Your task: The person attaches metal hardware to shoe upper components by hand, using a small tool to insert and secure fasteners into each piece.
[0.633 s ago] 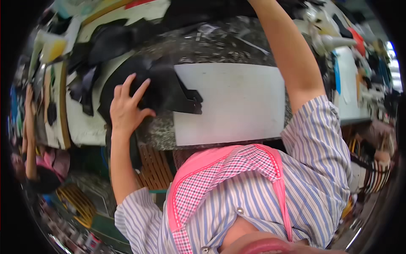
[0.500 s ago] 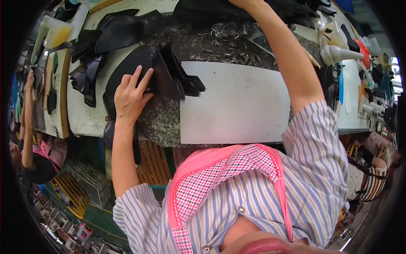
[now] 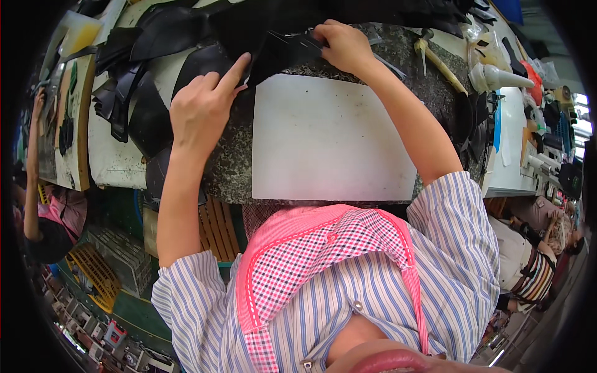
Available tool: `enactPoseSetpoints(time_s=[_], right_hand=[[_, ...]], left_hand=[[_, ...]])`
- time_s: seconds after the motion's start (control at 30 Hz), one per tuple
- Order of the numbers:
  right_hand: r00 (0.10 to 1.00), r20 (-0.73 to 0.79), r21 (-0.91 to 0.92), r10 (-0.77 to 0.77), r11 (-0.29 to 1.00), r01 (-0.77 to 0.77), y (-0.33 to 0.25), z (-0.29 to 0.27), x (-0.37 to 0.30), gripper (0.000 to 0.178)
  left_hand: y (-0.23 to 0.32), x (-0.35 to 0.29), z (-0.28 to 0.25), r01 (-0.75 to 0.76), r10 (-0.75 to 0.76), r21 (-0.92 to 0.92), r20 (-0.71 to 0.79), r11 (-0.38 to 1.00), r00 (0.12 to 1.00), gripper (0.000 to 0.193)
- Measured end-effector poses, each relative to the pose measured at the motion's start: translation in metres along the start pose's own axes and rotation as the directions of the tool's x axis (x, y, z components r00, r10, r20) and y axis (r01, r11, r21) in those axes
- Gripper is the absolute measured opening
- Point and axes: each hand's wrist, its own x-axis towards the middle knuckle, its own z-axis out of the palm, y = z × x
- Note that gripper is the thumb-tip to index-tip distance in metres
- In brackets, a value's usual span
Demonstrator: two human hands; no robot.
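Observation:
A black, leather-like piece (image 3: 277, 57) is stretched between my hands over the far edge of a white board (image 3: 333, 140). My right hand (image 3: 347, 46) pinches its right end, with the fingers curled. At its left end, my left hand (image 3: 200, 110) lays an outstretched index finger on it, the thumb close below and the other fingers bent; the black piece appears caught between finger and thumb. More black cut pieces (image 3: 146, 118) lie to the left of that hand, some overlapping. Black on black hides where one piece ends and another begins.
A hammer (image 3: 440, 63) with a pale handle lies at the right of the speckled dark slab (image 3: 230, 165). Beyond it are a white nozzle-shaped bottle (image 3: 497, 79) and plastic bags. Black pieces (image 3: 398, 13) pile along the back. Another person's arm (image 3: 32, 149) shows at far left.
My right hand has come back from the far edge and now grips the black piece. The folded black stack by my left hand no longer stands over the board. The hammer has come into sight.

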Motion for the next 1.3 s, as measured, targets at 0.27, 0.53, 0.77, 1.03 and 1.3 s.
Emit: enactPoseSetpoints(time_s=[0.27,0.53,0.77,1.03,1.3], right_hand=[[0.998,0.056,0.798,0.040,0.598,-0.068,0.022,-0.051,-0.023,0.032],[0.991,-0.102,0.957,-0.088,0.265,0.122,-0.060,-0.094,-0.107,0.011],[0.964,-0.183,0.829,-0.194,0.497,0.257,-0.066,-0.098,-0.113,0.012],[0.886,-0.238,0.725,-0.398,0.534,0.435,-0.070,-0.102,-0.114,0.012],[0.851,-0.426,0.501,-0.306,0.703,0.504,-0.089,-0.106,-0.125,0.012]], left_hand=[[0.101,-0.037,-0.005,-0.126,0.188,-0.240,0.258,0.963,0.947,0.034],[0.100,-0.001,-0.040,0.342,-0.340,-0.933,0.287,0.113,0.895,0.031],[0.108,-0.003,-0.037,0.064,-0.313,-0.997,0.046,0.048,0.949,0.009],[0.101,-0.006,-0.044,0.321,0.043,-0.786,0.352,-0.529,0.935,0.011],[0.107,-0.014,-0.040,0.081,-0.089,-0.932,0.119,-0.352,0.989,0.019]])
